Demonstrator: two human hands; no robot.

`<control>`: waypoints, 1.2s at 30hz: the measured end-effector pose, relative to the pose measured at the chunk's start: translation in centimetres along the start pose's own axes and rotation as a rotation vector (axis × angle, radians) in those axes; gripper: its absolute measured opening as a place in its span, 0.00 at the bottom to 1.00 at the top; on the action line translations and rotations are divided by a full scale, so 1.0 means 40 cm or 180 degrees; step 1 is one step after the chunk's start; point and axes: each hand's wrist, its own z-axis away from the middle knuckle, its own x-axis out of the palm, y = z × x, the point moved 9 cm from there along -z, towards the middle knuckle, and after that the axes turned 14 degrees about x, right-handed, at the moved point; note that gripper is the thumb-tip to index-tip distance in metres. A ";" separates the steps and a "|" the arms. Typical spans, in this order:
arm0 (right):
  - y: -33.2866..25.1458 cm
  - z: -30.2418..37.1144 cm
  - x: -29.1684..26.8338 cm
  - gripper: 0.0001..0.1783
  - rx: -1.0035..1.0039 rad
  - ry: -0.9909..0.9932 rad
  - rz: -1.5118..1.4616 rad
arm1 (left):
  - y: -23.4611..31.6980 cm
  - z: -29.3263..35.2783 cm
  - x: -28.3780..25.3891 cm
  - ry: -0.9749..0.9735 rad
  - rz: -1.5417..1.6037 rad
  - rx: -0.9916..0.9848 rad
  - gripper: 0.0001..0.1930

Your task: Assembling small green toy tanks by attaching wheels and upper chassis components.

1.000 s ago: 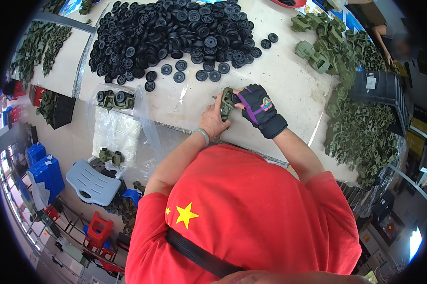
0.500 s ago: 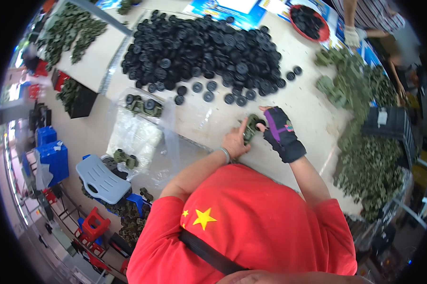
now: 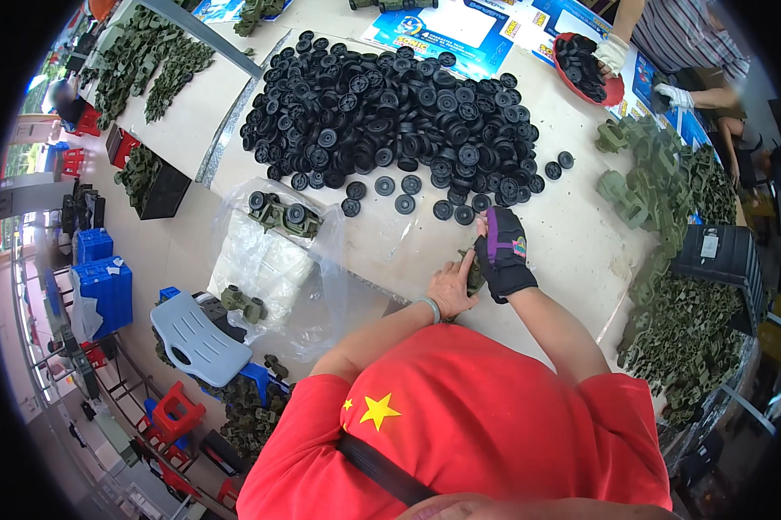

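Observation:
Just in front of my body, my left hand [image 3: 453, 290] is closed around a small green toy vehicle part [image 3: 475, 276], which is mostly covered by my fingers. My right hand [image 3: 506, 253], in a black and purple fingerless glove, rests against the far right side of that part. Its bare fingers stretch forward, tips near the closest black toy wheels [image 3: 443, 210]; I see nothing held in them. Beyond both hands lies a large heap of black wheels [image 3: 382, 113], with several loose ones along its near edge.
Green toy parts [image 3: 680, 329] pile up at right beside a black crate [image 3: 711, 253]. On the left, a wheeled green toy vehicle [image 3: 284, 214] lies on clear plastic [image 3: 325, 260]. A white-gloved co-worker's hand [image 3: 613, 54] reaches into a red bowl [image 3: 615, 90] of dark parts.
My right hand has shifted left and forward over the toy part. The wheel seen by its thumb is now out of sight. A co-worker's hand has come into the red bowl; the view has shifted.

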 end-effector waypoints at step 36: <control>0.281 -0.308 -0.262 0.16 0.0258 0.0070 0.1869 | -0.007 0.105 -0.094 0.1486 0.1041 -0.0602 0.57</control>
